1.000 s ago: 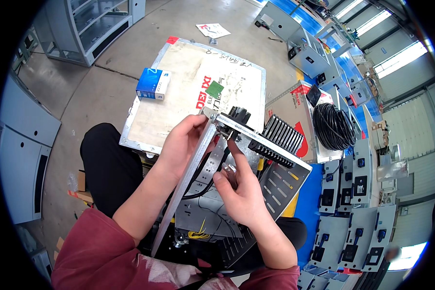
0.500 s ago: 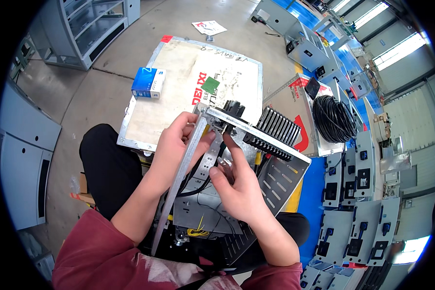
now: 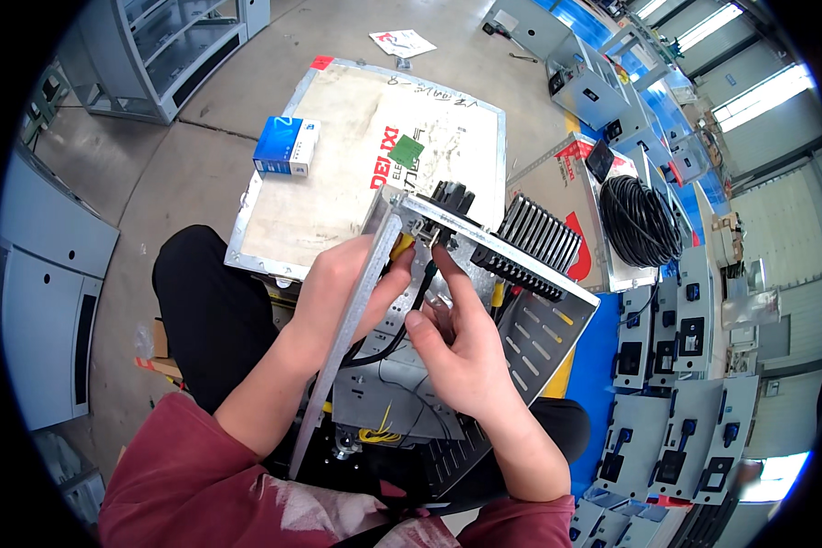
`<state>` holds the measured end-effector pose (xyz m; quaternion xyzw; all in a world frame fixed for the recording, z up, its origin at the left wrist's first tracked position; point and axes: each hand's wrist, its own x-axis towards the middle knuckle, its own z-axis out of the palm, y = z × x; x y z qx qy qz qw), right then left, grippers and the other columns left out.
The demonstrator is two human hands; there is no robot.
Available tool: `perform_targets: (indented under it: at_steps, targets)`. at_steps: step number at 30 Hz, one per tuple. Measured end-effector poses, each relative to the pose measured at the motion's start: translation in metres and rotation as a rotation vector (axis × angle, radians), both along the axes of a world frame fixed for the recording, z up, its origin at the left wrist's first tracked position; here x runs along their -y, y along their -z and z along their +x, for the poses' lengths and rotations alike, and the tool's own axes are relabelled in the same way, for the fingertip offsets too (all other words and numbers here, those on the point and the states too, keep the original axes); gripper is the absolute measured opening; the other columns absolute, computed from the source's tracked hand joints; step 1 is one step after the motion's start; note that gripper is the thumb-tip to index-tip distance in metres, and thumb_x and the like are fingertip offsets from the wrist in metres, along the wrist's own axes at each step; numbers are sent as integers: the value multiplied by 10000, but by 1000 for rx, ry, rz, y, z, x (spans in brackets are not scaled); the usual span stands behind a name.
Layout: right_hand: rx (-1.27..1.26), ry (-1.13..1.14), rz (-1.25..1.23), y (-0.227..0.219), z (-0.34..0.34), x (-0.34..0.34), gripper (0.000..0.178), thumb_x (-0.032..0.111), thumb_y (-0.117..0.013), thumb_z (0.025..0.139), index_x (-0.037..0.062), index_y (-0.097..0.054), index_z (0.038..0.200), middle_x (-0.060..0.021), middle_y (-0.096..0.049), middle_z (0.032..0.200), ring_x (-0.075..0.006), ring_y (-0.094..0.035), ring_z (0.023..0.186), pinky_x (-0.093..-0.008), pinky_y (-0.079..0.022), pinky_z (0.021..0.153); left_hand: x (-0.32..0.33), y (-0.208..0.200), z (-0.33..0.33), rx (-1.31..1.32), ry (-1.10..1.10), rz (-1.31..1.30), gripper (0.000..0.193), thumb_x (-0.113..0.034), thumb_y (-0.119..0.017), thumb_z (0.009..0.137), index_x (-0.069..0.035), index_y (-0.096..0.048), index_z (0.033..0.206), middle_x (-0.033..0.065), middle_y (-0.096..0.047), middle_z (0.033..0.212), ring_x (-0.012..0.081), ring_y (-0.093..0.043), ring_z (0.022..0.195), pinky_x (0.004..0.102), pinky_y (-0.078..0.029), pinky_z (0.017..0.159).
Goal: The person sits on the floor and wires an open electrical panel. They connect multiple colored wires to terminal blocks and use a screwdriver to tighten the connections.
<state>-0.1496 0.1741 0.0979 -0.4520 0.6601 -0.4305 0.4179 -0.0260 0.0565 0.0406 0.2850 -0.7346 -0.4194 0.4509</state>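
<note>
A metal cabinet frame (image 3: 358, 306) leans tilted across my lap, with a black terminal part (image 3: 449, 199) on its upper rail. My left hand (image 3: 338, 279) reaches behind the grey bar, thumb and fingertips closed at a yellow-sleeved cable end (image 3: 402, 245). Just right of it, a black cable (image 3: 418, 306) runs up to the rail. My right hand (image 3: 466, 356) has its index finger stretched up to the metal terminal under the rail. Its other fingers curl around something greyish that I cannot make out. A finned black block (image 3: 541, 239) stands along the rail, above a slotted dark panel (image 3: 539, 338).
Ahead stands a white-topped crate (image 3: 338, 137) carrying a blue and white box (image 3: 279, 142). A black cable coil (image 3: 639, 219) lies on a second crate to the right. Several grey panels (image 3: 685, 338) line the right side. Yellow wires (image 3: 379, 436) hang low inside the frame.
The frame and both hands stay nearly in place, with the view shifted slightly. More yellow sleeve shows at my left fingertips; my right index finger remains at the terminal.
</note>
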Motion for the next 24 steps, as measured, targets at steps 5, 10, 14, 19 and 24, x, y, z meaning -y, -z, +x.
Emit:
perform_targets:
  at_steps: [5, 10, 14, 19, 24]
  targets:
    - [9, 19, -21, 3, -1, -2, 746, 96, -623, 1019, -44, -236, 1641, -42, -594, 901, -68, -512, 750, -234, -484, 690, 4, -1, 4, 55, 39, -23, 126, -62, -727, 898, 33, -679, 966, 187, -677, 791, 392, -677, 708, 432, -533, 619]
    - [8, -2, 14, -1, -2, -2, 760, 75, -625, 1015, -10, -232, 1659, -21, -576, 898, -56, -498, 750, -224, -475, 680, 9, 1, 7, 137, 60, -121, 141, -82, -737, 903, 26, -675, 969, 183, -677, 785, 398, -677, 688, 435, -529, 594]
    - [10, -30, 33, -1, -1, -2, 763, 68, -621, 1015, -12, -226, 1662, -6, -556, 862, -47, -488, 749, -217, -464, 677, 6, 7, 4, 148, 91, -8, 150, -103, -740, 916, 19, -681, 979, 184, -679, 790, 395, -680, 692, 435, -530, 597]
    - [80, -36, 20, -1, -1, -2, 761, 74, -627, 1015, -25, -229, 1656, -39, -593, 991, -57, -500, 802, -220, -488, 728, 2, 10, 5, 115, 5, -54, 163, -110, -740, 917, 21, -686, 997, 175, -684, 801, 358, -696, 701, 419, -533, 611]
    - [51, -21, 32, -2, 0, -2, 761, 75, -630, 1015, -27, -233, 1655, -73, -615, 1127, -70, -517, 851, -235, -506, 767, 13, 8, 19, 161, -11, 42, 168, -93, -744, 887, 24, -697, 997, 152, -672, 763, 281, -683, 674, 390, -537, 612]
